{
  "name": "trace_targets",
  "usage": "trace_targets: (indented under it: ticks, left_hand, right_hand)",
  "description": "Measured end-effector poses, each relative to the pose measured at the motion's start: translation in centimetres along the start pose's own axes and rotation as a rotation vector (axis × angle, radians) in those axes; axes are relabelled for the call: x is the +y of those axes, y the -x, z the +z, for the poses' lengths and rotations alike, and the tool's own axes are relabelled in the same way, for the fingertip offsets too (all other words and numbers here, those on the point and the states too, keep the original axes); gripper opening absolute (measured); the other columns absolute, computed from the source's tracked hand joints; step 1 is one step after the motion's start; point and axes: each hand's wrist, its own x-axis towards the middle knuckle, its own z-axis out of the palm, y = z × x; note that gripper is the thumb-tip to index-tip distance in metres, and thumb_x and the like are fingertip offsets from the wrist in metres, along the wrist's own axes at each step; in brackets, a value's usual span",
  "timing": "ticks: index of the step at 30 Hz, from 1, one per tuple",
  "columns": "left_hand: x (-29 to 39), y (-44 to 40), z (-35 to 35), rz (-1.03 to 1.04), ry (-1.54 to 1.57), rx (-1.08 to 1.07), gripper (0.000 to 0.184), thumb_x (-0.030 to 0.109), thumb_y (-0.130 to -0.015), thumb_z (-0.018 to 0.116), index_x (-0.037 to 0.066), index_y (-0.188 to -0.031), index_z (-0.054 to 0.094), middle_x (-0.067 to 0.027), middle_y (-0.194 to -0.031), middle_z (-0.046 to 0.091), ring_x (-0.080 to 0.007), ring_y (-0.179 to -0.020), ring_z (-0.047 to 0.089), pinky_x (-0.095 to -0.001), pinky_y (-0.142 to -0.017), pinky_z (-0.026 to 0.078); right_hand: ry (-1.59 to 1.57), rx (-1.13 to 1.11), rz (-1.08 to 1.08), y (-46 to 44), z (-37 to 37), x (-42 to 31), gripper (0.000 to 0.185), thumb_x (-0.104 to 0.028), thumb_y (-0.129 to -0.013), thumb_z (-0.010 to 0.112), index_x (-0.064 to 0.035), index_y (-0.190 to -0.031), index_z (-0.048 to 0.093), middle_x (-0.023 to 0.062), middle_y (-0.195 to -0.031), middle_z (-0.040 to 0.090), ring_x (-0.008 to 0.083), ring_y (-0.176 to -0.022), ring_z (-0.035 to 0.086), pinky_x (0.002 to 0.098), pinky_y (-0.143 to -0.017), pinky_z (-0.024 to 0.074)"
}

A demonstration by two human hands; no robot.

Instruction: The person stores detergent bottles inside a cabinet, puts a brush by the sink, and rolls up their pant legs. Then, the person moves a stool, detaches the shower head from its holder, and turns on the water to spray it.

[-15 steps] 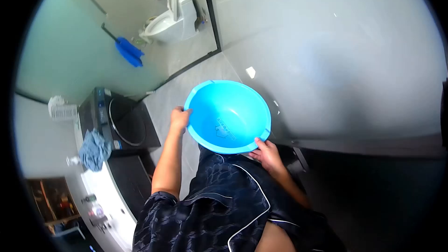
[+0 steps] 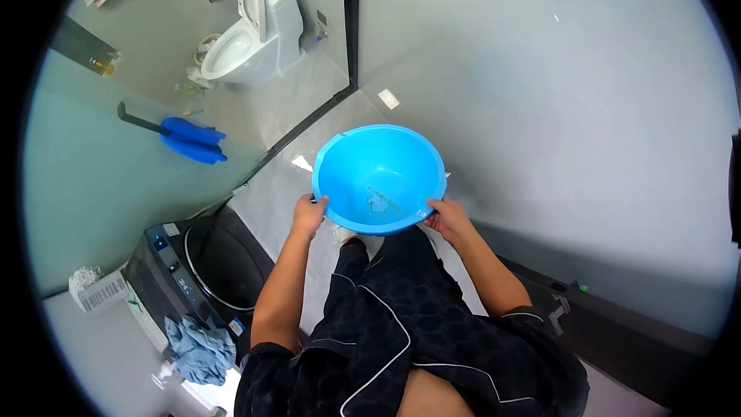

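Observation:
A round, bright blue plastic basin (image 2: 378,170) is held out in front of my body, its open top facing up. Printed marks show on its inner bottom, and nothing lies inside it. My left hand (image 2: 309,215) is closed on the lower left rim, thumb over the edge. On the lower right rim, my right hand (image 2: 448,220) grips with the thumb on top and the fingers underneath. The basin hides much of the floor below it; part of one foot shows just under its near edge.
At lower left stands a black washing machine (image 2: 204,262) with a blue cloth (image 2: 199,349) by it. A blue dustpan-like tool (image 2: 193,139) is against the glass at left. Behind the black frame (image 2: 309,120) is a toilet (image 2: 255,31). A grey wall (image 2: 556,123) rises at right.
The view has turned, so the washing machine and toilet sit differently. My right hand has shifted slightly up along the rim in view. Both hands keep hold of the basin.

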Motion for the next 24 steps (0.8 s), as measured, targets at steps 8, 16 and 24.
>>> trace_targets:
  ticks: [8, 16, 24]
  left_hand:
    - [3.2, -6.5, -5.3, -0.226, 0.23, -0.092, 0.049, 0.035, -0.099, 0.063, -0.006, -0.127, 0.057, -0.014, -0.111, 0.067, -0.023, -0.091, 0.067, -0.0379, -0.077, 0.055]
    - [7.5, -10.4, -8.3, -0.28, 0.339, -0.046, 0.049, 0.032, -0.099, 0.062, -0.004, -0.132, 0.054, -0.0114, -0.108, 0.067, -0.021, -0.092, 0.067, -0.0334, -0.078, 0.055]
    - [6.5, -11.0, -9.0, -0.467, 0.339, 0.005, 0.048, 0.031, -0.099, 0.063, -0.004, -0.131, 0.055, -0.0126, -0.111, 0.067, -0.0216, -0.097, 0.067, -0.0334, -0.082, 0.054]
  right_hand:
    - [0.055, -0.039, 0.03, -9.4, 8.6, -5.0, 0.028, -0.024, -0.097, 0.067, 0.0002, -0.107, 0.058, 0.0091, -0.087, 0.064, 0.0175, -0.071, 0.063, 0.0306, -0.064, 0.0544]
    - [-0.067, -0.072, 0.138, -23.6, 11.2, -8.6, 0.029, -0.02, -0.096, 0.068, 0.0005, -0.113, 0.057, 0.0097, -0.091, 0.064, 0.0171, -0.072, 0.063, 0.0313, -0.061, 0.0559]
    - [-0.096, 0.147, 0.256, -36.7, 10.5, -7.7, 0.035, -0.018, -0.095, 0.069, 0.0001, -0.122, 0.055, 0.0143, -0.104, 0.06, 0.0267, -0.084, 0.063, 0.0376, -0.067, 0.0582]
